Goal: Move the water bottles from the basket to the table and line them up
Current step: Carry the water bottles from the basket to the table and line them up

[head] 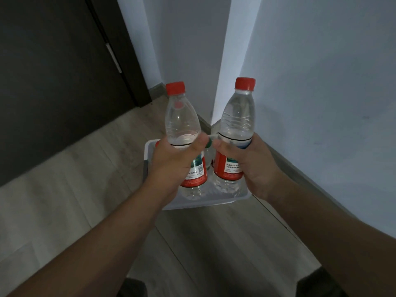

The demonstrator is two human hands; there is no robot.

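My left hand (171,161) grips a clear water bottle (182,121) with a red cap and red label, held upright. My right hand (248,161) grips a second bottle (237,116) of the same kind, tilted slightly left. Both bottles hang above a white basket (150,151) that stands on the wooden floor by a wall corner. Between my hands, a green-capped bottle (208,144) shows inside the basket, mostly hidden. The table is not in view.
A dark door (64,71) closes off the left side. White walls (321,93) meet at a projecting corner just behind the basket. Grey wooden floor (64,200) spreads left and toward me. My feet show at the bottom edge.
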